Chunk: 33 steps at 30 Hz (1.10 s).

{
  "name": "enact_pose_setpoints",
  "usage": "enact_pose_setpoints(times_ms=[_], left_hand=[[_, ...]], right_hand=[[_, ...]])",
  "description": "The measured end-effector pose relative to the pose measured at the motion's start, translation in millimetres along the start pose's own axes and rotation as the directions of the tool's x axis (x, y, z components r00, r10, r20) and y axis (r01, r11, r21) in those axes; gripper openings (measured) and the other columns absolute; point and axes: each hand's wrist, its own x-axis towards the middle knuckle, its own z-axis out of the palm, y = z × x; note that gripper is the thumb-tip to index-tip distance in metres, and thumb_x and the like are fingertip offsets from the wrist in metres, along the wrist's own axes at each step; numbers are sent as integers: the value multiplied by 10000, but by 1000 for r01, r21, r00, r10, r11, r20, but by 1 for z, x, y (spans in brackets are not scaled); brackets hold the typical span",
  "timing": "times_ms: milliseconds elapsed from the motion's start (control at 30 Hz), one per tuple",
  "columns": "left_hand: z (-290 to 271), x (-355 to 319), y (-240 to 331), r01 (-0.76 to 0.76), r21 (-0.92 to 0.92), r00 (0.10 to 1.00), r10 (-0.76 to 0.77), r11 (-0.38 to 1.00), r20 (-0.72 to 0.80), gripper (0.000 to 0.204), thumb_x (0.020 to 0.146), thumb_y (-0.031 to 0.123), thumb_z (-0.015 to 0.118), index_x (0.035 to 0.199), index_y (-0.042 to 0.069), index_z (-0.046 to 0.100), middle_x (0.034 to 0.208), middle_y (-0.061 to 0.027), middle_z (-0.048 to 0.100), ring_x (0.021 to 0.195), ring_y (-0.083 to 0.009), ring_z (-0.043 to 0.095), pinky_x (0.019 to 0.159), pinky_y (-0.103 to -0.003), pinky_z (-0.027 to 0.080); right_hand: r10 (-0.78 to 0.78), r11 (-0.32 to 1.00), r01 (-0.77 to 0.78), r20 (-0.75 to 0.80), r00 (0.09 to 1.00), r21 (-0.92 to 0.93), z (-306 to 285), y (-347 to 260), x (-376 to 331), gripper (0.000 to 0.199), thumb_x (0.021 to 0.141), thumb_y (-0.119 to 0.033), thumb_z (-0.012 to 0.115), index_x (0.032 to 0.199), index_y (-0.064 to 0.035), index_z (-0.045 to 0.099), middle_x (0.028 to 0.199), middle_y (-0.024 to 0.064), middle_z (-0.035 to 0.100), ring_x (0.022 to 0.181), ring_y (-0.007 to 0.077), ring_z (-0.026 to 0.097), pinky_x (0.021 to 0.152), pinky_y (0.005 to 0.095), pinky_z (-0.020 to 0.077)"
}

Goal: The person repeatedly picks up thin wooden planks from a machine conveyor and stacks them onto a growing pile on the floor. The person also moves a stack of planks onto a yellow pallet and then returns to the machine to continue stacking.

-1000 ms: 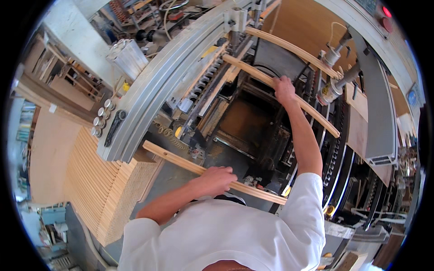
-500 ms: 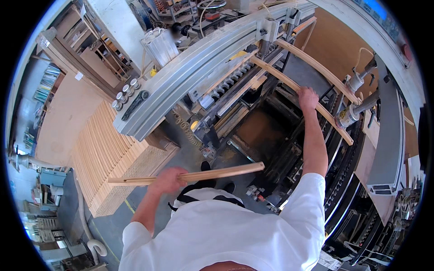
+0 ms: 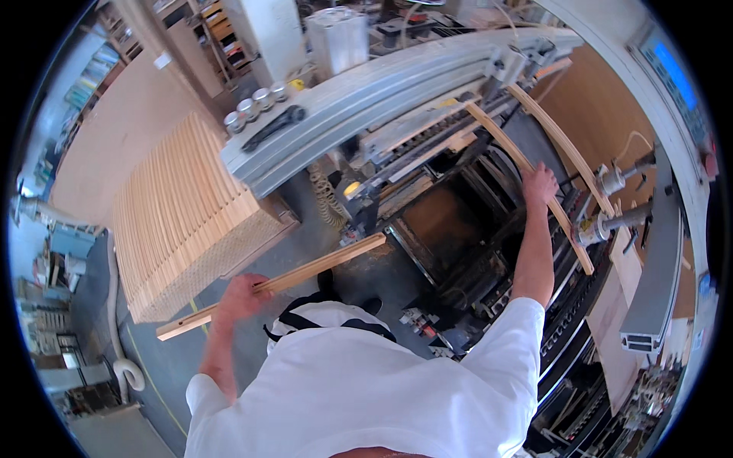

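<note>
My left hand (image 3: 243,296) is closed round a straight-looking wooden strip (image 3: 328,264), held slantwise in front of my body, its near end low at the left. My right hand (image 3: 540,185) reaches out to the machine, its fingers round a curved wooden strip (image 3: 500,137) about midway along it. The lower end of that strip lies under a metal clamp cylinder (image 3: 589,232). Beyond it, a second curved wooden strip (image 3: 563,141) sits by another clamp cylinder (image 3: 611,181); neither hand touches it.
A large stack of wooden strips (image 3: 183,221) stands at the left. A thick grey metal beam (image 3: 397,88) crosses the machine, with a black wrench (image 3: 273,127) and several round metal pieces on it. A coiled hose (image 3: 324,198) hangs below. A control panel (image 3: 672,76) is at far right.
The view has shifted. My left hand has moved to the left with its strip, which now tilts more steeply. My right hand is still on the curved strip in the machine.
</note>
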Motion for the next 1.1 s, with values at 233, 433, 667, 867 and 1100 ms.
enact_pose_setpoints(times_ms=[233, 433, 667, 867, 1100], left_hand=[[-48, -53, -108, 228, -261, 958, -265, 938, -113, 274, 801, 199, 738, 988, 3, 697, 861, -160, 702, 797, -250, 658, 741, -371, 506], [-130, -86, -251, 219, -461, 869, -387, 860, -309, 358, 889, 266, 694, 1128, 1, 670, 869, -94, 697, 841, -166, 641, 758, -331, 508], [-241, -86, -483, 229, -455, 528, -503, 861, -685, 393, 875, 291, 651, 1136, -2, 670, 965, -169, 713, 915, -255, 682, 815, -361, 521], [-305, -47, -639, 503, -481, 255, -655, 718, -711, 416, 830, 295, 598, 1138, 29, 683, 1101, -226, 677, 1077, -379, 633, 926, -438, 499], [-329, 6, -683, 584, -544, 247, -770, 602, -588, 455, 838, 338, 564, 1148, 26, 680, 1145, -231, 663, 1106, -377, 625, 956, -442, 489]], right_hand=[[145, 832, -37, -153, 978, 553, -36, -83, -48, 595, 860, -431, 702, 1246, 11, 599, 1191, 219, 626, 1072, 375, 611, 946, 451, 485], [58, 437, 87, -125, 990, 895, -69, -183, -178, 394, 924, -204, 683, 1207, 57, 599, 1056, 149, 673, 915, 220, 641, 836, 335, 517], [-294, 445, 83, 58, 954, 892, -64, -325, -355, 324, 915, -105, 650, 1191, 56, 593, 1043, 134, 658, 877, 215, 629, 816, 345, 516], [-484, 600, -29, 392, 782, 800, -77, -371, -464, 287, 834, -49, 690, 1093, 64, 640, 925, 170, 679, 860, 245, 663, 798, 350, 519], [-352, 802, -125, 630, 692, 585, -104, -349, -525, 346, 815, -111, 715, 1109, 62, 653, 955, 189, 721, 904, 262, 702, 821, 325, 532]])
